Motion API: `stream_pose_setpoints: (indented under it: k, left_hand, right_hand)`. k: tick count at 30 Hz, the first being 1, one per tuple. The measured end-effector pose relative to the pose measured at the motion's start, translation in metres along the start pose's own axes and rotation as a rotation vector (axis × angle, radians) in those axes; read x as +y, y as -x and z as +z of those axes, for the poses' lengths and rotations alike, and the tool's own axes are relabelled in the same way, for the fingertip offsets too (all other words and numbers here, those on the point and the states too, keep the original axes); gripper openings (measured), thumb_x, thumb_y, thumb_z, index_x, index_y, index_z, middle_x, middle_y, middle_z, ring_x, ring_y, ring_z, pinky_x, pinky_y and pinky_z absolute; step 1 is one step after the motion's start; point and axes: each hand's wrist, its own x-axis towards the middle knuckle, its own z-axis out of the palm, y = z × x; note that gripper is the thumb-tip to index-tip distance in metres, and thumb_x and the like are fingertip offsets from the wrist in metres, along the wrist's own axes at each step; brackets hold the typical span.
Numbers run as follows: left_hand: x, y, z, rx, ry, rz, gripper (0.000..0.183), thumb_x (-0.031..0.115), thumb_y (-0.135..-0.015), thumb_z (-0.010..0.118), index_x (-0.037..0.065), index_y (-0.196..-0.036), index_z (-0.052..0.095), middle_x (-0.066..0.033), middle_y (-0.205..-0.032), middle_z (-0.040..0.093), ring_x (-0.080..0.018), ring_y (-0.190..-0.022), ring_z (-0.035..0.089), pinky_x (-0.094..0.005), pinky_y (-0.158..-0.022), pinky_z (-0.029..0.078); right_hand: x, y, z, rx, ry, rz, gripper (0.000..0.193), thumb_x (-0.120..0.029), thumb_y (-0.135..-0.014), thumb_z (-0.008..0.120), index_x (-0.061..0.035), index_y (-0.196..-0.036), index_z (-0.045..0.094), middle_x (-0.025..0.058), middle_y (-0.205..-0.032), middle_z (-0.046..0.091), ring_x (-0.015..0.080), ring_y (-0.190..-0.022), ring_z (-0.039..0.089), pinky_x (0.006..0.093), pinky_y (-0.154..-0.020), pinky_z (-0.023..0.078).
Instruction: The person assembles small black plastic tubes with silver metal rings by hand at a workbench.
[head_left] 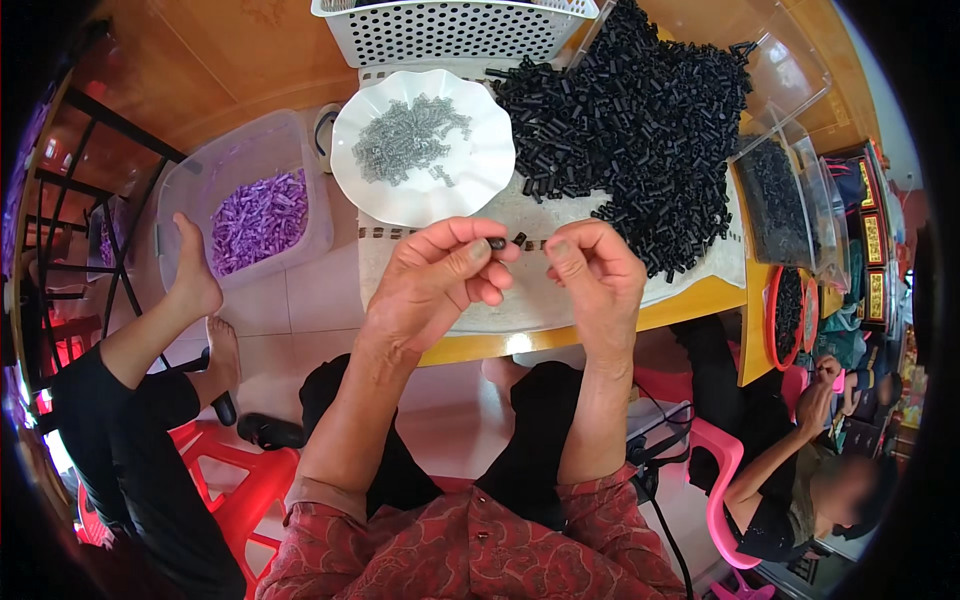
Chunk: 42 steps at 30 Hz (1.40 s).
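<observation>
My left hand (435,275) pinches a small black cylindrical piece (496,243) between thumb and forefinger, above the table's near edge. Close by to the right, my right hand (600,280) has its thumb and forefinger pressed together; whatever they hold is hidden or too small to name. Between the hands shows another short dark piece (519,239), apparently on the cloth. Beyond them, a white scalloped plate (440,207) carries many small clear springs or spring-like bits (405,140). A large heap of black cylindrical pieces (630,130) covers the table's right side.
A white perforated basket (455,38) stands at the back. Clear plastic boxes (785,200) and a red-rimmed container (786,315) line the right. Left, a translucent bin (320,215) holds purple pieces. People sit on both sides, one beside a red stool (245,490).
</observation>
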Motion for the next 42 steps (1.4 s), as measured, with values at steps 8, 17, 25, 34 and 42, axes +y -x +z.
stream_pose_setpoints:
  k: [8, 17, 25, 34, 42]
  left_hand:
    - [0.008, 0.001, -0.004, 0.134, 0.072, 0.063, 0.024, 0.005, -0.096, 0.054, -0.004, -0.117, 0.060, -0.0165, -0.101, 0.067, -0.0170, -0.078, 0.066, -0.0274, -0.066, 0.054]
    - [0.007, 0.002, -0.005, 0.182, 0.029, 0.072, 0.022, 0.003, -0.094, 0.057, -0.003, -0.114, 0.062, -0.0155, -0.098, 0.068, -0.0163, -0.078, 0.065, -0.0263, -0.067, 0.053]
    - [0.007, 0.001, -0.001, 0.165, 0.012, 0.073, 0.020, 0.002, -0.093, 0.058, -0.003, -0.112, 0.063, -0.0145, -0.097, 0.068, -0.0162, -0.078, 0.065, -0.0264, -0.067, 0.053]
    - [0.004, 0.001, 0.000, 0.175, -0.043, 0.060, 0.020, 0.003, -0.093, 0.058, -0.003, -0.112, 0.063, -0.0142, -0.097, 0.067, -0.0160, -0.078, 0.064, -0.0268, -0.068, 0.053]
    - [0.000, 0.000, 0.003, 0.146, -0.080, 0.038, 0.022, 0.001, -0.092, 0.059, -0.003, -0.113, 0.062, -0.0147, -0.100, 0.067, -0.0167, -0.081, 0.065, -0.0274, -0.070, 0.055]
  right_hand:
    - [0.013, -0.007, -0.012, 0.063, 0.486, -0.123, 0.006, 0.002, -0.085, 0.066, -0.0001, -0.090, 0.066, 0.0054, -0.083, 0.062, 0.0103, -0.066, 0.057, 0.0235, -0.059, 0.045]
    - [0.021, -0.007, -0.001, 0.067, 0.745, -0.301, 0.012, 0.002, -0.079, 0.066, -0.0035, -0.089, 0.067, 0.0116, -0.081, 0.062, 0.0294, -0.070, 0.063, 0.0351, -0.062, 0.050]
    - [0.032, -0.017, -0.051, 0.427, 0.843, -0.335, 0.010, 0.002, -0.080, 0.066, -0.0003, -0.090, 0.067, 0.0134, -0.080, 0.062, 0.0283, -0.068, 0.062, 0.0350, -0.059, 0.049]
    - [0.029, -0.021, -0.048, 0.377, 1.084, -0.366, 0.018, 0.000, -0.079, 0.067, -0.0078, -0.094, 0.069, 0.0095, -0.086, 0.058, 0.0273, -0.078, 0.059, 0.0379, -0.068, 0.047]
    - [0.024, -0.023, -0.040, 0.277, 1.340, -0.368, 0.018, -0.002, -0.077, 0.069, -0.0105, -0.092, 0.069, 0.0081, -0.091, 0.054, 0.0275, -0.087, 0.054, 0.0389, -0.074, 0.041]
